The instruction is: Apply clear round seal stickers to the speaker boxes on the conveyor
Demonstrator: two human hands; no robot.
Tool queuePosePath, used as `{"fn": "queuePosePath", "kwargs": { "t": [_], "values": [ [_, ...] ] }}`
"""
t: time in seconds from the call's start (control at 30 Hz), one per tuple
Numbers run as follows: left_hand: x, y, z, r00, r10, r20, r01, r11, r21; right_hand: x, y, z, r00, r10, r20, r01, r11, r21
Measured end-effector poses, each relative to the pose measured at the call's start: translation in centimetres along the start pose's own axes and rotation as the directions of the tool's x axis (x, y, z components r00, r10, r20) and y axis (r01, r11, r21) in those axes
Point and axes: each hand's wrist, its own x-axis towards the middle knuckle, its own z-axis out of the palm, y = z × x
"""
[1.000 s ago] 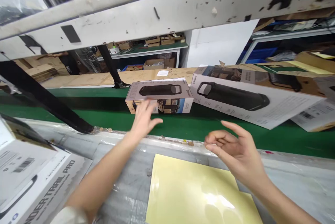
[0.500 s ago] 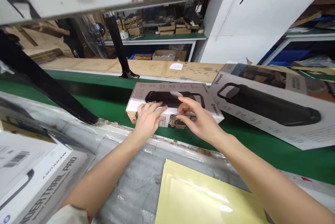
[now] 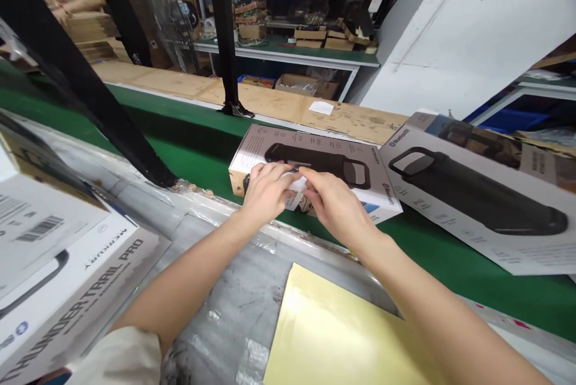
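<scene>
A printed speaker box [image 3: 315,144] with a black handled speaker pictured on it lies on the green belt [image 3: 193,139]. Over its near edge my left hand [image 3: 267,193] is closed, fingers bent on the top and thumb lower at the front. Meeting it from the right, my right hand [image 3: 335,199] pinches a small whitish translucent piece [image 3: 297,185], which looks like a sticker, against that edge. The fingertips partly hide the piece. A larger speaker box [image 3: 477,193] with a similar picture stands tilted to the right, close to the first.
Yellow sheets [image 3: 342,337] lie on the plastic-covered surface [image 3: 225,307] before me. At left is a Thunder Trail Pro box [image 3: 90,289]. A black post [image 3: 90,79] slants across the left, another post [image 3: 227,43] stands behind the belt. A person's arm [image 3: 81,7] shows far left.
My right hand has come closer to the left, so their fingertips meet at the box's near edge. The whitish piece has gone down from above the top face to that edge. The view has shifted.
</scene>
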Motion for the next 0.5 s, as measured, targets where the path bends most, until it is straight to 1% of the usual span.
{"fn": "queuePosePath", "kwargs": {
  "t": [0.07, 0.13, 0.27, 0.33, 0.4, 0.5],
  "values": [
    [0.0, -0.1, -0.1, 1.0, -0.005, 0.0, 0.005, 1.0, -0.002, 0.1, -0.2, 0.1, 1.0, -0.002, 0.023, 0.004, 0.998, -0.062],
    [0.0, -0.2, -0.1, 1.0, -0.018, 0.006, 0.018, 1.0, -0.005, 0.2, -0.3, 0.3, 0.999, 0.008, 0.041, -0.005, 0.996, -0.086],
    [-0.1, -0.5, -0.3, 0.999, -0.028, 0.018, 0.029, 1.0, -0.01, 0.4, 0.0, 1.0, 0.998, 0.052, 0.021, -0.052, 0.999, -0.001],
    [-0.1, -0.6, -0.4, 0.999, -0.03, 0.029, 0.031, 0.999, -0.015, 0.4, 0.4, 1.2, 0.993, 0.116, 0.006, -0.116, 0.99, 0.084],
    [-0.1, -0.7, -0.5, 0.999, -0.034, 0.039, 0.035, 0.999, -0.021, 0.4, 0.8, 1.3, 0.976, 0.217, 0.001, -0.213, 0.958, 0.189],
    [0.0, -0.8, -0.7, 0.998, -0.047, 0.044, 0.048, 0.998, -0.031, 0.6, 1.3, 1.0, 0.921, 0.388, 0.026, -0.373, 0.865, 0.334]
  ]
}}
